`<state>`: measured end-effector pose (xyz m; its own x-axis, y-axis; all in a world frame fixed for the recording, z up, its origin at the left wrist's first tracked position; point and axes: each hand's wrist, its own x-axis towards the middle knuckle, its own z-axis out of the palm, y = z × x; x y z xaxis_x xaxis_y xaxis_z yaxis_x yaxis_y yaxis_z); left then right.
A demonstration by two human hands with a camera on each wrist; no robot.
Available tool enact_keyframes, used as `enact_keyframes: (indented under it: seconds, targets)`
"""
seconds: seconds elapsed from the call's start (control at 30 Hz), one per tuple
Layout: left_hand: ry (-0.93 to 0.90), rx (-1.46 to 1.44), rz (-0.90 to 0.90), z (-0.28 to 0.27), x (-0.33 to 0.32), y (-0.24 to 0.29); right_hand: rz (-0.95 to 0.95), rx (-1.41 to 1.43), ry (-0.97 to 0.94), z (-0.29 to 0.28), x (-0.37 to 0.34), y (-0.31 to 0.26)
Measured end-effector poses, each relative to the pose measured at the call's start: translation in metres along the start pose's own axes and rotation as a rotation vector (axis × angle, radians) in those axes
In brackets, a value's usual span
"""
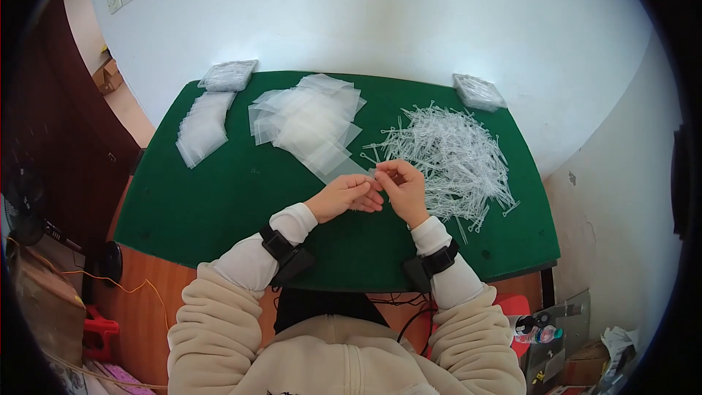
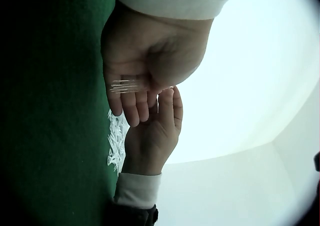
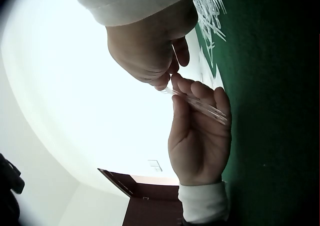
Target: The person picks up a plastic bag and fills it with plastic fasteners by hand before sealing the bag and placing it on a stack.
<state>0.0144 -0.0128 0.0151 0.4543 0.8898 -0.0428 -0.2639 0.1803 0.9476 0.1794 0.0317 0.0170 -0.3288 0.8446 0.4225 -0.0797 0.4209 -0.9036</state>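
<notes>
My left hand is palm up, holding several thin clear plastic sticks between the thumb and the fingers. Their shafts lie across the fingers, and the straight ends stick out past the little-finger side. At the opposite ends of the sticks, my right hand pinches with thumb and forefinger, the two hands' fingertips meeting there. A large loose pile of similar sticks, some with ring-shaped ends, lies just right of the right hand. Clear flat bags are spread in a heap beyond the left hand.
A fanned row of clear bags lies at the left of the green table. Filled clear packs stand at the back left and back right, near the white wall.
</notes>
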Motion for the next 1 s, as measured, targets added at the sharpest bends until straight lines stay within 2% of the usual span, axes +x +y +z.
enact_keyframes:
  seconds: [0.2,0.33,0.43,0.47,0.5,0.57,0.6,0.7,0.73,0.83,1.0]
  targets:
    - [-0.02,0.039,-0.036,0.001,-0.003,0.003,-0.066,-0.066,-0.027,-0.001,0.001,0.008]
    - [0.004,0.068,-0.027,-0.002,-0.001,-0.001,-0.027,0.041,-0.032,-0.001,0.001,0.008]
    - [0.088,0.064,0.033,-0.006,0.002,-0.003,-0.065,-0.204,0.066,-0.009,0.007,0.016]
    - [0.13,0.06,0.065,-0.008,0.003,-0.003,-0.066,-0.205,0.066,-0.013,0.006,0.016]
    - [0.13,0.06,0.066,-0.01,0.004,-0.003,-0.134,-0.498,0.068,-0.017,0.005,0.016]
    - [0.266,-0.012,0.112,-0.014,0.004,-0.003,-0.272,-1.086,0.068,-0.024,0.004,0.016]
    - [0.333,-0.048,0.136,-0.016,0.004,-0.002,-0.275,-1.085,0.069,-0.026,0.005,0.015]
    - [0.349,-0.1,0.177,-0.019,0.005,-0.001,-0.124,-1.25,0.185,-0.028,0.007,0.006]
    - [0.356,-0.128,0.194,-0.02,0.006,-0.002,-0.126,-1.251,0.184,-0.03,0.007,0.006]
    - [0.361,-0.128,0.152,-0.018,0.004,-0.001,0.141,-1.358,0.016,-0.033,0.005,0.005]
    - [0.368,-0.103,0.102,-0.015,0.004,-0.001,-0.015,-1.304,-0.038,-0.024,0.003,0.022]
